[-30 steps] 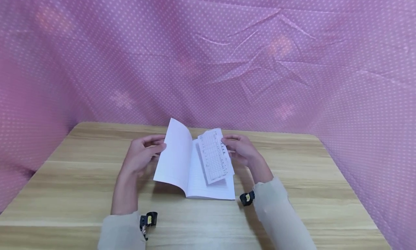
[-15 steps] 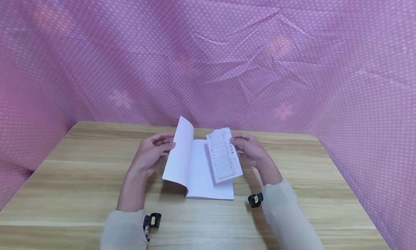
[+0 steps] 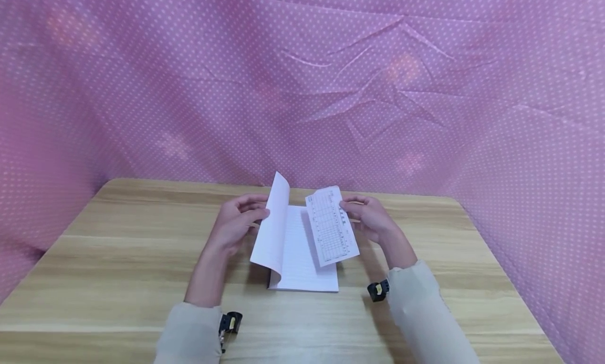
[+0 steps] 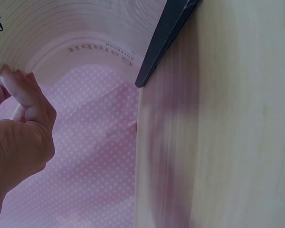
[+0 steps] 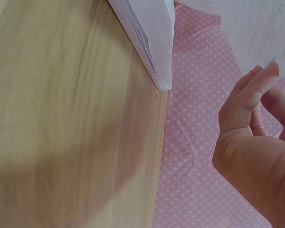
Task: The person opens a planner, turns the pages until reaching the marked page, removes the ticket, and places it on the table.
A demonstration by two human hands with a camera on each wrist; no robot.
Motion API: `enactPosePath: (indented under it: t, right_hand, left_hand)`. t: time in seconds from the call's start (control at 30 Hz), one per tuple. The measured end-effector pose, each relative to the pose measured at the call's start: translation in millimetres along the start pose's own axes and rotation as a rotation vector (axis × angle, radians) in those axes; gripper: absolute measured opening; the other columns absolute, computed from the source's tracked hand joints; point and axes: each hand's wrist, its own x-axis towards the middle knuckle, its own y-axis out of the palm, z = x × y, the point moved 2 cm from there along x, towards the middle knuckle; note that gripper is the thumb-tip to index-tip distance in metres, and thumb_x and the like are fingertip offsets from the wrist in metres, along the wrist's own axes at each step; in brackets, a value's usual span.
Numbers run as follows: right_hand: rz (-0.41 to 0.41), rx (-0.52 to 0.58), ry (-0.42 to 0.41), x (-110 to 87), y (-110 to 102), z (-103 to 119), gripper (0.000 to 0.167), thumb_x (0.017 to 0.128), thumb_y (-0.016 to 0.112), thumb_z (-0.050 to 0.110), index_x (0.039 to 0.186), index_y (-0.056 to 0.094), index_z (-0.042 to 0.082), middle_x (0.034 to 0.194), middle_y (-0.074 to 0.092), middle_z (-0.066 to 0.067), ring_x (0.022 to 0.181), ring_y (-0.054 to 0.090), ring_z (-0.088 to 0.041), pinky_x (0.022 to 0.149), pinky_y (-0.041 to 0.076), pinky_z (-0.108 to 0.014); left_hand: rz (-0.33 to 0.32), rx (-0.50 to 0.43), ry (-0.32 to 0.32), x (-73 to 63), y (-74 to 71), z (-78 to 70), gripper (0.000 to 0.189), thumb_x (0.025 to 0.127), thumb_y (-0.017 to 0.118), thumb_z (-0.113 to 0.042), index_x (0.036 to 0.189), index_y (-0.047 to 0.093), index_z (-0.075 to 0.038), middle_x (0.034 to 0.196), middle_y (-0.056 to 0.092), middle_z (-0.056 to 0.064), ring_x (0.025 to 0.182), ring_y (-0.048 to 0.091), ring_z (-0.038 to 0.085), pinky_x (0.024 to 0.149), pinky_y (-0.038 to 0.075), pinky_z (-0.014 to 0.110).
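Observation:
An open notebook [image 3: 309, 280] with ruled pages lies on the table. My left hand [image 3: 239, 219] pinches its raised cover [image 3: 273, 230] at the left edge, thumb on the inner side. In the left wrist view the cover's outside [image 4: 85, 33] is lined and printed with "Gambit" and "A5", and it curves over my fingers. My right hand [image 3: 371, 217] pinches a printed paper form [image 3: 331, 225] with a grid and small text by its right edge. This form tilts above the right-hand page, overlapping it in the head view. The right wrist view shows my fingertips [image 5: 270, 71] against the sheet.
A wood-grain table [image 3: 118, 259] carries the notebook near its middle. Pink polka-dot cloth [image 3: 302, 91] hangs behind the table and along its sides. Small black wrist cameras [image 3: 231, 322] sit at both sleeve cuffs.
My left hand has moved right, swinging the cover more upright and toward the right-hand page. My right hand has shifted right with the paper form, uncovering more of that page.

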Motion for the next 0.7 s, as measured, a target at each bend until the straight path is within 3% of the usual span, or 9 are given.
enactPosePath:
  t: [0.27,0.5,0.7]
  right_hand:
    - [0.007,-0.015,-0.029,0.6,-4.2,7.1,0.032,0.102,0.060,0.011,0.130,0.055,-0.003,0.103,0.072,-0.004,0.091,0.069,-0.018,0.075,0.059,-0.030]
    - [-0.001,-0.019,-0.025,2.4,-9.8,7.3,0.034,0.101,0.061,0.010,0.133,0.055,-0.004,0.104,0.072,-0.004,0.093,0.069,-0.019,0.077,0.059,-0.031]
    - [-0.014,-0.046,-0.020,2.5,-19.0,5.1,0.036,0.102,0.061,0.011,0.134,0.054,-0.003,0.106,0.071,-0.003,0.095,0.069,-0.017,0.078,0.058,-0.030]
  left_hand:
    - [0.005,0.008,0.022,1.1,14.5,0.7,0.040,0.089,0.070,0.001,0.128,0.063,0.004,0.103,0.065,0.011,0.078,0.063,0.016,0.063,0.058,0.027]
    - [-0.013,-0.028,0.003,2.5,26.6,2.3,0.038,0.087,0.070,0.005,0.125,0.066,0.004,0.101,0.064,0.011,0.071,0.060,0.016,0.056,0.056,0.024]
    - [-0.006,-0.034,-0.016,5.0,37.9,5.2,0.038,0.087,0.071,0.005,0.125,0.068,0.001,0.104,0.063,0.013,0.074,0.060,0.016,0.055,0.055,0.022]
